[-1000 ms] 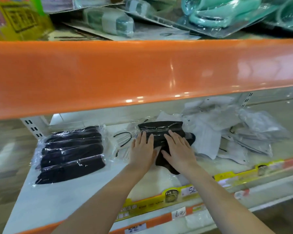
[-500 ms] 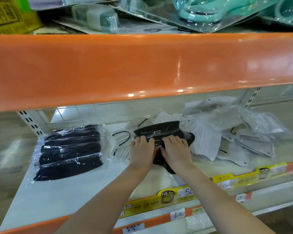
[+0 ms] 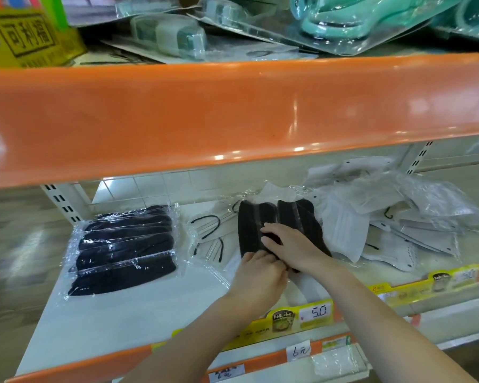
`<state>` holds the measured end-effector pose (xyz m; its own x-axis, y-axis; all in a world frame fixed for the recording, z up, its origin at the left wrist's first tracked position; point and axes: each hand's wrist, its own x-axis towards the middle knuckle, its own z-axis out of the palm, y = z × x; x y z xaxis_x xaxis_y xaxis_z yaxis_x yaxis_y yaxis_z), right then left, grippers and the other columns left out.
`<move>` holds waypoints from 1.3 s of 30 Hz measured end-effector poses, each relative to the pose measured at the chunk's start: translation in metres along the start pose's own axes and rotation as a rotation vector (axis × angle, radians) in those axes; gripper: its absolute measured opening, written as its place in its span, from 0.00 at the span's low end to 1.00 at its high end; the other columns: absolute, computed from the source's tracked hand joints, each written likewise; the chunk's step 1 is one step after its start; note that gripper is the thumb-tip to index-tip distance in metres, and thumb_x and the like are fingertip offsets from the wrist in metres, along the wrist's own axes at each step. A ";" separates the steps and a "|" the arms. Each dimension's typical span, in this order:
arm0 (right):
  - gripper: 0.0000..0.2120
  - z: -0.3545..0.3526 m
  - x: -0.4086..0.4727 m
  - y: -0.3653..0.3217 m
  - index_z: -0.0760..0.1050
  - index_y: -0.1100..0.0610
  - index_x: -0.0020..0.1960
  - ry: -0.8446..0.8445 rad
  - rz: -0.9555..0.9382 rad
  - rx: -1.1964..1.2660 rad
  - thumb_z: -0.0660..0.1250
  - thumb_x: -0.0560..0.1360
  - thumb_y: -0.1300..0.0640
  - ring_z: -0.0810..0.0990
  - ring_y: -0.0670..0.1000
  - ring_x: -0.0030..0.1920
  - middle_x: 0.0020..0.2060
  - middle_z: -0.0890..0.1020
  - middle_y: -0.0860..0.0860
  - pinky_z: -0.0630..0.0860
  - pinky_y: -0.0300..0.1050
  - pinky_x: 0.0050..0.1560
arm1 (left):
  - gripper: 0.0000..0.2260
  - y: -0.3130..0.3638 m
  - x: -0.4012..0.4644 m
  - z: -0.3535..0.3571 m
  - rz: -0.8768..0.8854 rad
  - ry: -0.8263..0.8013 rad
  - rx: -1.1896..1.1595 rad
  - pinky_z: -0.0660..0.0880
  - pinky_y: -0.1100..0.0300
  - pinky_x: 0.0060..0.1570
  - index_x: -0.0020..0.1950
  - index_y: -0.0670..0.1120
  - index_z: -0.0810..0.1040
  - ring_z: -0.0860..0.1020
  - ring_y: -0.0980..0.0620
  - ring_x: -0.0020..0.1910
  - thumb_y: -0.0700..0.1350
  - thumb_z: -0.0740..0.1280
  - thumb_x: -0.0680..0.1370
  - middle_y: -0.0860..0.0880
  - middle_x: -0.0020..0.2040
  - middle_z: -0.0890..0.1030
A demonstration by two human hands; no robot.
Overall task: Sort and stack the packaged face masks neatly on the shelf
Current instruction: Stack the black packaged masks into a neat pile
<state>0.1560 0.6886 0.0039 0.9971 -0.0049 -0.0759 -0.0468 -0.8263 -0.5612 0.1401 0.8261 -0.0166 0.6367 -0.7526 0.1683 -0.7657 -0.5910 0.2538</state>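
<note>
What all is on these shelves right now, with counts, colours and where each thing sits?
Neat stack of black masks in clear plastic wrap: one stack, black, left on the white lower shelf.
Black mask packs being handled: a few, black, shelf centre under the hands.
White mask with black ear loops: one, between the two black groups.
Loose pile of white wrapped masks: many, white, right.
Yellow price tag strip: one, front edge.
Teal blister-packed items: several, upper shelf.
Left hand: on the black packs.
Right hand: on the black packs.
</note>
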 end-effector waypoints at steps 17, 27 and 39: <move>0.23 0.036 -0.014 -0.030 0.74 0.50 0.65 -0.123 -0.323 -0.155 0.63 0.73 0.66 0.67 0.45 0.68 0.66 0.73 0.45 0.62 0.36 0.66 | 0.08 -0.069 -0.049 -0.028 0.146 0.384 -0.040 0.76 0.55 0.38 0.44 0.45 0.80 0.78 0.48 0.39 0.46 0.62 0.77 0.50 0.42 0.80; 0.33 0.053 -0.040 -0.020 0.73 0.52 0.67 0.171 -0.206 -0.429 0.52 0.69 0.35 0.69 0.52 0.69 0.69 0.71 0.49 0.62 0.51 0.70 | 0.34 -0.083 -0.048 -0.028 -0.242 -0.128 0.165 0.52 0.56 0.73 0.77 0.53 0.57 0.53 0.52 0.77 0.69 0.53 0.75 0.50 0.78 0.55; 0.11 0.055 -0.037 -0.017 0.81 0.53 0.44 0.406 -0.253 -0.540 0.71 0.66 0.48 0.83 0.51 0.42 0.44 0.83 0.47 0.79 0.45 0.38 | 0.11 -0.092 -0.047 -0.032 -0.058 0.136 0.312 0.74 0.60 0.29 0.39 0.52 0.83 0.81 0.51 0.35 0.57 0.66 0.71 0.53 0.37 0.81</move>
<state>0.1170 0.7335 -0.0294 0.9221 0.1017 0.3734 0.1203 -0.9924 -0.0269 0.1841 0.9250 -0.0176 0.6701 -0.6822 0.2925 -0.7057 -0.7077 -0.0335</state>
